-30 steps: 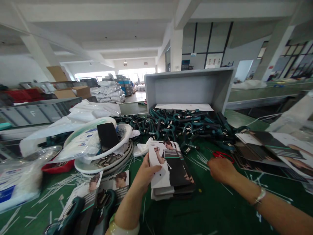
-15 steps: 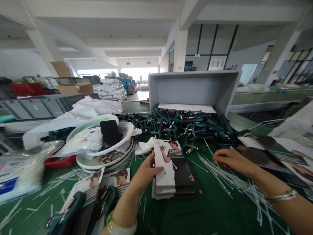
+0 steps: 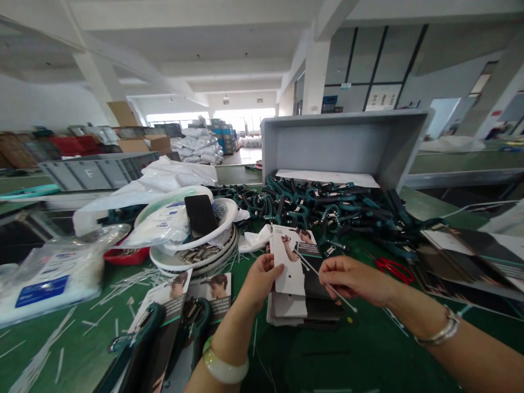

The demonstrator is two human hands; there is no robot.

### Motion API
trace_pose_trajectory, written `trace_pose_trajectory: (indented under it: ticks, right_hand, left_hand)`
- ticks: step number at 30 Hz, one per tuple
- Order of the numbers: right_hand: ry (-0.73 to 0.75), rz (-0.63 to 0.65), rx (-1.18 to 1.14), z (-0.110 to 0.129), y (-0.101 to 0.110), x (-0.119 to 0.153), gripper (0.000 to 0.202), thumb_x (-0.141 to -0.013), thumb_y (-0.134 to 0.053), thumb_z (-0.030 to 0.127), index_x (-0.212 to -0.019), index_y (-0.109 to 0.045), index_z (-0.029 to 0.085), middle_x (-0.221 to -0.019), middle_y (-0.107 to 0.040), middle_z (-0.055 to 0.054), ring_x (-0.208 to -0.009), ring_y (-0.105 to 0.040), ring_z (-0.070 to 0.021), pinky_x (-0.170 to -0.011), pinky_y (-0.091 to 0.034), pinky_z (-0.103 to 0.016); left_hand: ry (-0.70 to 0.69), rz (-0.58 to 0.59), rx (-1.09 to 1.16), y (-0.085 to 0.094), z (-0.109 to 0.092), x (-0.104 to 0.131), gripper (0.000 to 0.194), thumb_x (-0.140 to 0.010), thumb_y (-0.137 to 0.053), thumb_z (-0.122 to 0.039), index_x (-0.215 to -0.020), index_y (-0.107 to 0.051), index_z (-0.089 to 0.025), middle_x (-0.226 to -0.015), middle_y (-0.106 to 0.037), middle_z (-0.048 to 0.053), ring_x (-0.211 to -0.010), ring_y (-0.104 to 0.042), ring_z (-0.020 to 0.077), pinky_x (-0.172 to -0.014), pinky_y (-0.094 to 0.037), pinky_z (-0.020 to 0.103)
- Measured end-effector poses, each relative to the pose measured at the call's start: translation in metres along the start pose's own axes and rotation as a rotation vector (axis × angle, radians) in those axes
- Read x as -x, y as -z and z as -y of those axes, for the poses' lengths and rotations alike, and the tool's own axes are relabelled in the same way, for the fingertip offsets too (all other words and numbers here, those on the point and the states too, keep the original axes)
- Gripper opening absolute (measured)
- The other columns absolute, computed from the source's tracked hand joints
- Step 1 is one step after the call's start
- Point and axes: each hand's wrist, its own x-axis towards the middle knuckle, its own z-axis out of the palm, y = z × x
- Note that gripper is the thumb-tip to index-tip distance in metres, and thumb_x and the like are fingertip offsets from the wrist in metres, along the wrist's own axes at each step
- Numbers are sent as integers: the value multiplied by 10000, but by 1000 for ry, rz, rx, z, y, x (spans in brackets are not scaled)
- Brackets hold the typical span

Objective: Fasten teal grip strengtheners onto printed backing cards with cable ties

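My left hand [image 3: 262, 279] pinches the left edge of a printed card [image 3: 290, 262], lifted a little at the top of a stack of cards [image 3: 286, 312]. My right hand [image 3: 354, 279] is closed on thin white zip ties [image 3: 309, 263], which cross over the card's dark half. Behind the card lies a heap of dark green and black clamp-like tools [image 3: 327, 204]. Two more printed cards with green-handled tools [image 3: 149, 333] on them lie at the lower left, beside my left forearm.
Red scissors [image 3: 393, 269] lie right of my right hand, near more cards [image 3: 470, 262]. White bowls of metal parts with a black phone [image 3: 200, 216] stand left. A grey crate [image 3: 327, 147] stands behind the heap. A plastic bag [image 3: 53, 284] lies far left.
My right hand has moved left from the pile of white ties to the card, now with ties in its fingers. The red scissors have come into sight. The view has shifted slightly.
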Motion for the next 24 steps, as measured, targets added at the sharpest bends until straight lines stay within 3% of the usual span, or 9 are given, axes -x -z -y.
trace_pose_trajectory:
  ticks: [4,9,11,17,24]
  right_hand:
    - [94,-10,480,10,0,8,203,-798,-485,333,-703,-546,165,-577,-577,14,-526,-506,-100,-491,-335,-210]
    - [316,-326,1258,23,-5,23,229,-845,-426,215,-728,-621,195,-728,-639,-35,-704,-590,-170,-590,-374,-261]
    - [354,-372,1449,27,-9,25,172,-817,-470,174,-749,-627,196,-740,-638,-43,-699,-593,-185,-561,-366,-265]
    - [571,-499,1691,32,-15,23,154,-701,-556,47,-688,-601,194,-700,-629,-43,-652,-556,-181,-507,-315,-257]
    - [728,-512,1771,33,-17,19,150,-634,-621,61,-708,-592,187,-674,-597,-43,-649,-531,-200,-499,-280,-275]
  left_hand:
    - [36,3,-67,0,-2,1,341,-715,-648,-218,-1009,-481,-171,-769,-639,16,-529,-596,119,-424,-443,199]
    - [32,2,-156,0,-6,4,264,-781,-551,-206,-1028,-460,-187,-772,-617,7,-507,-574,103,-372,-395,166]
    - [21,11,-168,0,-7,5,264,-780,-553,-219,-1024,-456,-188,-781,-617,11,-503,-572,101,-363,-380,157]
    - [-6,20,-163,2,-7,4,318,-735,-606,-261,-1006,-458,-186,-736,-609,2,-478,-559,95,-352,-351,147]
    - [-25,27,-153,2,-8,5,317,-730,-609,-270,-998,-463,-185,-701,-580,-17,-440,-513,73,-333,-309,139]
